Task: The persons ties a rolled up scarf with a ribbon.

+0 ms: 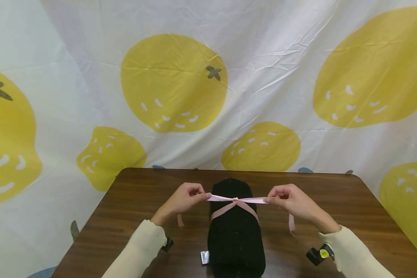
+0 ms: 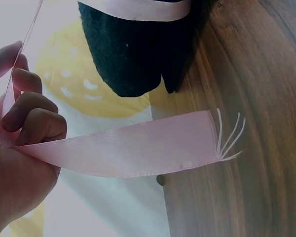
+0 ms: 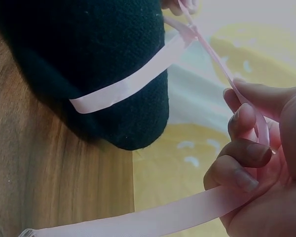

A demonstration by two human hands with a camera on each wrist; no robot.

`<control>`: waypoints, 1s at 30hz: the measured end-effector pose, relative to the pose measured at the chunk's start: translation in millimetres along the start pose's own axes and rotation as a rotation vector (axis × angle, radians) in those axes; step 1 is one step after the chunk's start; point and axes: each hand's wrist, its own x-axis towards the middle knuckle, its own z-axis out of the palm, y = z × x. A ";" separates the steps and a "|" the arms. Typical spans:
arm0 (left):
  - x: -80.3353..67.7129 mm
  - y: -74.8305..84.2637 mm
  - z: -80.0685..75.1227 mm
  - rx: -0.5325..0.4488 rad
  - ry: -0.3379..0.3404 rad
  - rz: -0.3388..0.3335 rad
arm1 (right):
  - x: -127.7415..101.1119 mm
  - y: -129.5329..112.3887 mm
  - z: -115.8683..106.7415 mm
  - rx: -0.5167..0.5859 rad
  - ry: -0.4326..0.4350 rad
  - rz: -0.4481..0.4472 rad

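A pink ribbon [image 1: 222, 210] is looped around a long black fabric-covered object [image 1: 234, 239], with a small knot above its top side. My left hand [image 1: 187, 199] pinches one end of the ribbon between thumb and fingers, left of the knot. On the other side my right hand [image 1: 290, 199] pinches the opposite end. The ribbon is stretched straight between both hands. Past the left fingers a loose tail [image 2: 133, 145] hangs down, its cut edge frayed. Another tail [image 3: 148, 217] trails below the right palm. The underside of the black object is hidden.
The black object lies on a brown wooden table [image 1: 125, 231]. A small silvery-white tag [image 1: 204, 257] sticks out at its left side. Behind the table hangs a white cloth [image 1: 264, 77] printed with yellow lemons. Each wrist wears a small black camera [image 1: 317, 255].
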 end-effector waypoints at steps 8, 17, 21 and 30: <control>-2.2 -2.0 -2.9 0.016 -0.008 0.006 | -2.5 3.6 -0.5 -0.011 -0.011 0.009; -8.5 -7.7 -5.3 0.027 0.001 -0.024 | -4.5 8.7 1.0 -0.023 -0.027 -0.001; -11.0 -11.3 -6.9 0.046 0.005 -0.017 | -5.3 10.2 1.5 -0.023 -0.025 0.000; -16.2 -17.6 -11.9 0.059 0.006 -0.021 | -7.6 10.8 0.4 0.001 -0.037 0.002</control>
